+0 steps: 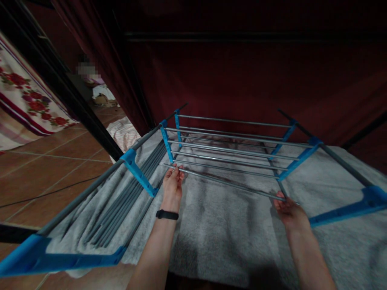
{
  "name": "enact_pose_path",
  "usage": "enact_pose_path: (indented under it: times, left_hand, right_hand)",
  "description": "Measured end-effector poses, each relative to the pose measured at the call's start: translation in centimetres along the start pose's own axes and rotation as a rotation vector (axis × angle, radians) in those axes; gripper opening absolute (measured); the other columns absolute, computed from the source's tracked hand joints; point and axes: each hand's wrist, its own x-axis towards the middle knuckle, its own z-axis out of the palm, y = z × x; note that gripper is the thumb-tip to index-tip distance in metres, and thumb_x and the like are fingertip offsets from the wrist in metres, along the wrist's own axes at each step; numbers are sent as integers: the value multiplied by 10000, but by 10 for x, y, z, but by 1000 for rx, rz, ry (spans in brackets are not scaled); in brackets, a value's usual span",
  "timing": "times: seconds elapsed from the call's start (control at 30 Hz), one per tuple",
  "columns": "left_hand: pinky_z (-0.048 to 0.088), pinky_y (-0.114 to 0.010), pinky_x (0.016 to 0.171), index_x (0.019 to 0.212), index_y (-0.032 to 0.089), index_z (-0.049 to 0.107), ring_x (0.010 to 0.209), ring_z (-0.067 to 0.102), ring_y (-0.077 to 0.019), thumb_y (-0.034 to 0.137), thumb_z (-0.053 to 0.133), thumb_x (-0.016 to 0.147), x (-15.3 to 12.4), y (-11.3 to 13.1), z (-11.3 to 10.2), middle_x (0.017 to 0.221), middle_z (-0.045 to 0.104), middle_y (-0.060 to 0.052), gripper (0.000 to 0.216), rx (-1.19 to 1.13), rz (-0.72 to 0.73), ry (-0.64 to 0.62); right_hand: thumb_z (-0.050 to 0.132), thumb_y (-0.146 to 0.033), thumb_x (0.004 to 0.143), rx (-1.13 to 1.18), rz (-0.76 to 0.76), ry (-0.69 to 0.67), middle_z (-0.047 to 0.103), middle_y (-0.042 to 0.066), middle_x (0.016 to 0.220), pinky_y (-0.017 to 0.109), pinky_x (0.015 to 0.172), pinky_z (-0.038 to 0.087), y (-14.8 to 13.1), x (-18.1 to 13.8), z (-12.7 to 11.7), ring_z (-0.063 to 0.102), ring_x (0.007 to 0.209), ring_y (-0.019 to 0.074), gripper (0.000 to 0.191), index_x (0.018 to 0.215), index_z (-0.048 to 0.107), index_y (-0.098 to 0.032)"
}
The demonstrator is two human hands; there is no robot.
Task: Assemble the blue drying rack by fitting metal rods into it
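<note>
A thin grey metal rod runs between my two hands, slanting down to the right. My left hand pinches it close to its left end, just below a blue plastic bracket of the rack. Near the rod's right end, my right hand has its fingers closed round it, beside the rack's right side tube. Several crossbars span the far brackets of the rack. The nearer blue brackets have no bars between them.
Several loose grey rods lie bundled on the grey blanket at the left. A dark red curtain hangs behind the rack. At the left are a black post, a tiled floor and a flowered cloth.
</note>
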Motion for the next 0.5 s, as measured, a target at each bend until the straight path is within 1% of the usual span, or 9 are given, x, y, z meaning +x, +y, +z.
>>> enact_pose_path:
  times: [0.1, 0.23, 0.3, 0.33, 0.43, 0.47, 0.5]
  left_hand:
    - [510, -183, 634, 880, 151, 621, 734, 674, -102, 78, 613, 850, -2, -1, 1, 847, 707, -44, 79, -3, 11, -67]
    - [518, -199, 680, 942, 154, 621, 768, 687, -111, 96, 644, 838, -6, -4, 2, 874, 716, -51, 121, 14, 8, -137]
    - [531, -220, 701, 975, 156, 614, 793, 701, -130, 102, 640, 844, -8, -6, 3, 883, 721, -59, 144, 34, -19, -168]
    - [539, -233, 711, 988, 156, 608, 803, 707, -140, 105, 638, 847, -10, -8, 4, 891, 725, -64, 152, 48, -36, -188]
    - [550, -255, 730, 1017, 163, 591, 816, 717, -153, 121, 636, 854, -13, -13, 7, 919, 734, -76, 174, 99, -54, -245]
    - [551, -256, 730, 1024, 165, 587, 815, 718, -152, 128, 639, 854, -14, -15, 7, 923, 736, -76, 182, 112, -44, -254]
    - [550, -256, 729, 1031, 168, 584, 815, 718, -151, 139, 645, 852, -14, -16, 7, 924, 737, -74, 192, 122, -30, -257]
  right_hand:
    - [361, 0, 868, -18, -41, -26, 656, -7, 799, 186, 611, 592, 4, -3, 2, 659, 661, 72, 281, 805, 571, -176]
    - [412, -21, 861, -20, -51, -36, 651, 2, 796, 209, 642, 602, 8, -7, 6, 670, 670, 85, 210, 818, 551, -172]
    - [441, -15, 840, -17, -65, -42, 651, -2, 797, 231, 644, 607, 9, -9, 7, 677, 669, 97, 195, 864, 534, -184]
    - [459, -5, 822, -8, -84, -44, 654, -12, 804, 253, 644, 611, 10, -10, 8, 683, 672, 107, 223, 910, 517, -202]
    - [508, 45, 763, 38, -131, -48, 664, -53, 840, 322, 642, 622, 12, -12, 9, 699, 696, 134, 435, 1045, 423, -275]
    - [514, 55, 753, 42, -130, -37, 664, -61, 843, 325, 635, 621, 12, -12, 9, 696, 688, 132, 471, 1058, 404, -286]
    - [516, 59, 751, 33, -121, -23, 661, -63, 835, 313, 625, 618, 13, -11, 9, 689, 670, 126, 468, 1051, 404, -282]
